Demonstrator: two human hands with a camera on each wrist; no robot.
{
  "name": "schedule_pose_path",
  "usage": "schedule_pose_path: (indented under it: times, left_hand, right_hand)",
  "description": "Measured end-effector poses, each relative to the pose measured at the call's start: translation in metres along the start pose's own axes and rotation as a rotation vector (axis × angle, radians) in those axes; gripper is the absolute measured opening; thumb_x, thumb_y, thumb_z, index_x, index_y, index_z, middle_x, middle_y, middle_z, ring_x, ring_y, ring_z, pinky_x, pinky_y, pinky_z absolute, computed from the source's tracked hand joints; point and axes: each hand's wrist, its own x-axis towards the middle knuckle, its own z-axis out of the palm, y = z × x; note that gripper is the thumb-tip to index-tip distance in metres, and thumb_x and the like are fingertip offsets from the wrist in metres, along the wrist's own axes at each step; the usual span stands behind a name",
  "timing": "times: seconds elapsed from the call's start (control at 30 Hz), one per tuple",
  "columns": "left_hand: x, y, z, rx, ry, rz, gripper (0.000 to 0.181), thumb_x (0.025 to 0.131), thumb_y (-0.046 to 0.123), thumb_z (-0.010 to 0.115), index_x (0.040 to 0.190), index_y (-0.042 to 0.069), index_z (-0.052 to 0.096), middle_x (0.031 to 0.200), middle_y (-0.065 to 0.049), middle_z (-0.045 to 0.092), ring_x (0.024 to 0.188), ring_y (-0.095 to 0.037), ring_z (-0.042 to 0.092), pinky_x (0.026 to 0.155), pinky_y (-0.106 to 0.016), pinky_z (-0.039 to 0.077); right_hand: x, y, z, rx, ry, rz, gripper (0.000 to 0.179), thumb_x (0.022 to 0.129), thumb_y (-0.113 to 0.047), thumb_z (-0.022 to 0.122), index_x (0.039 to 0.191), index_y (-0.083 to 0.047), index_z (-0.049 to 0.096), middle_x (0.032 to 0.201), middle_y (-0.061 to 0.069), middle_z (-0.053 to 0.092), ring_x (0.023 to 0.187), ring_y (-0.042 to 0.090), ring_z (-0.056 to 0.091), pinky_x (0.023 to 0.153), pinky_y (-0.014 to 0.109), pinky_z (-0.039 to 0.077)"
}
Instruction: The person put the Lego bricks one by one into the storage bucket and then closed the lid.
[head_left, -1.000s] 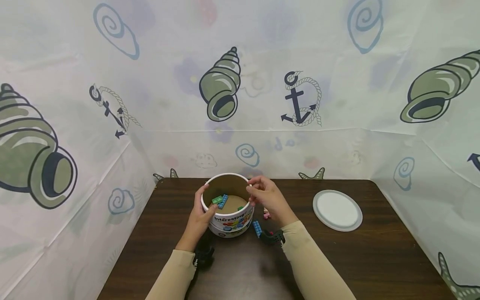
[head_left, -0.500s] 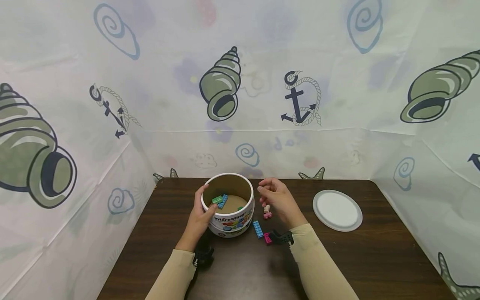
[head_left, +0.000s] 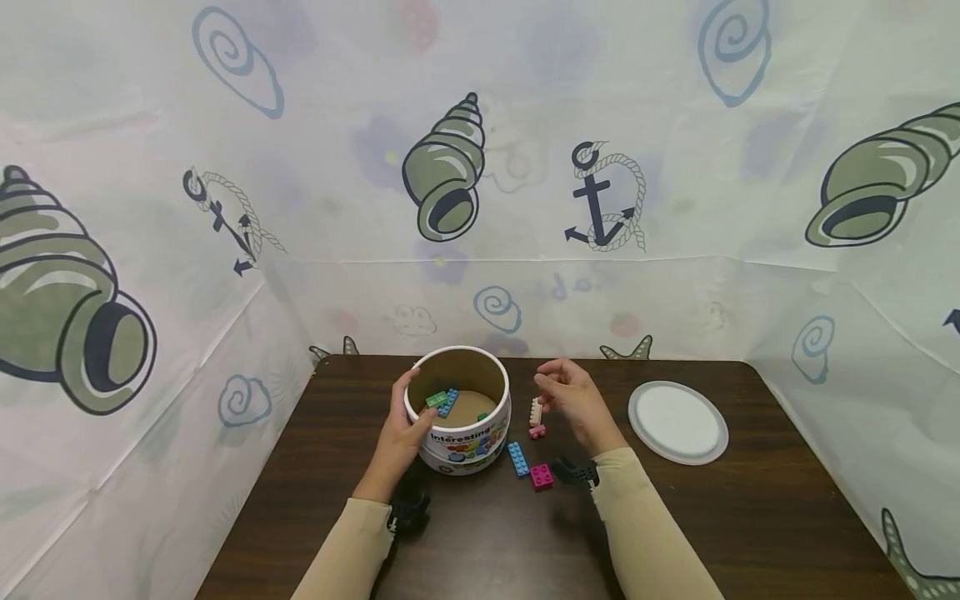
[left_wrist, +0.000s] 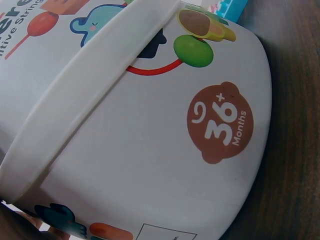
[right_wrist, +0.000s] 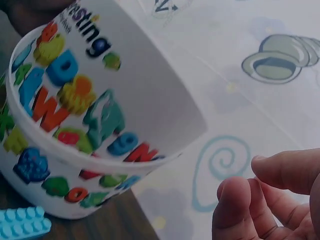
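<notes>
Tabletop [head_left: 480, 550]: dark brown; its near edge falls outside my sight.
Magenta brick [head_left: 541, 477]: nearest loose piece, studs up.
Long blue brick [head_left: 517, 460]: slightly farther and left, between the magenta one and the bucket [head_left: 465, 450].
Bucket: white, printed, standing mouth upward; green brick [head_left: 437, 400] and second blue brick [head_left: 447, 403] inside, toward the left.
Left hand [head_left: 399, 435]: clamped on the bucket's left rim, presumably to steady it while leaving the right side of the mouth accessible.
Pink brick [head_left: 537, 432] and pale brick [head_left: 536, 412]: right of the bucket, close to the right hand, apparently for short reach.
Right hand [head_left: 576, 406]: fingers loosely bent, thumb slightly apart from them, nothing visible between.
White disc [head_left: 678, 422]: probably a lid, farther right, likely there to leave working room; bare wood separates it from the right edge.
Far edge: close behind the bucket; moving room lies mainly near and right.
Backdrop [head_left: 525, 300]: pale cloth, shells and anchors.
</notes>
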Motion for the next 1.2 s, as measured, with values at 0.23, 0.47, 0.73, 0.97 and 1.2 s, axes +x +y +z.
schedule_pose_path:
  times: [0.23, 0.47, 0.73, 0.97, 1.2]
  left_hand:
    - [0.001, -0.001, 0.0, -0.007, 0.0, -0.007, 0.081, 0.103, 0.018, 0.071, 0.168, 0.037, 0.027, 0.174, -0.014, 0.03, 0.149, -0.048, 0.045, 0.116, -0.064, 0.041]
    - [0.001, -0.001, 0.001, -0.01, -0.002, -0.011, 0.081, 0.103, 0.016, 0.071, 0.168, 0.039, 0.027, 0.175, -0.012, 0.029, 0.15, -0.048, 0.044, 0.116, -0.066, 0.04]
    - [0.0, 0.0, 0.001, 0.001, 0.0, -0.003, 0.081, 0.102, 0.021, 0.072, 0.168, 0.038, 0.027, 0.176, -0.012, 0.028, 0.151, -0.047, 0.044, 0.117, -0.066, 0.039]
    - [0.001, 0.0, -0.001, 0.021, 0.003, 0.005, 0.082, 0.102, 0.03, 0.072, 0.169, 0.034, 0.026, 0.176, -0.014, 0.028, 0.152, -0.047, 0.043, 0.119, -0.066, 0.038]
    - [0.001, -0.001, 0.001, 0.016, 0.008, -0.013, 0.081, 0.102, 0.025, 0.072, 0.168, 0.035, 0.027, 0.176, -0.014, 0.029, 0.152, -0.046, 0.043, 0.119, -0.067, 0.037]
  right_hand:
    - [0.009, 0.023, -0.006, -0.025, 0.027, 0.053, 0.031, 0.107, -0.011, 0.068, 0.133, 0.005, 0.058, 0.095, 0.008, 0.065, 0.076, 0.018, 0.065, 0.069, 0.027, 0.058]
    - [0.019, 0.048, -0.009, -0.04, 0.064, 0.107, 0.032, 0.107, -0.01, 0.068, 0.133, 0.006, 0.059, 0.096, 0.015, 0.065, 0.073, 0.018, 0.065, 0.069, 0.029, 0.059]
    - [0.025, 0.069, -0.015, -0.061, 0.099, 0.111, 0.036, 0.105, -0.012, 0.071, 0.135, 0.005, 0.059, 0.095, 0.013, 0.065, 0.075, 0.02, 0.066, 0.068, 0.031, 0.058]
    - [0.03, 0.088, -0.023, -0.096, 0.069, 0.138, 0.051, 0.106, -0.021, 0.073, 0.147, 0.002, 0.056, 0.096, 0.014, 0.062, 0.069, 0.018, 0.063, 0.063, 0.029, 0.058]
    - [0.03, 0.09, -0.024, -0.274, 0.003, 0.106, 0.057, 0.1, -0.027, 0.081, 0.15, -0.006, 0.063, 0.089, 0.008, 0.06, 0.067, 0.017, 0.06, 0.062, 0.029, 0.057]
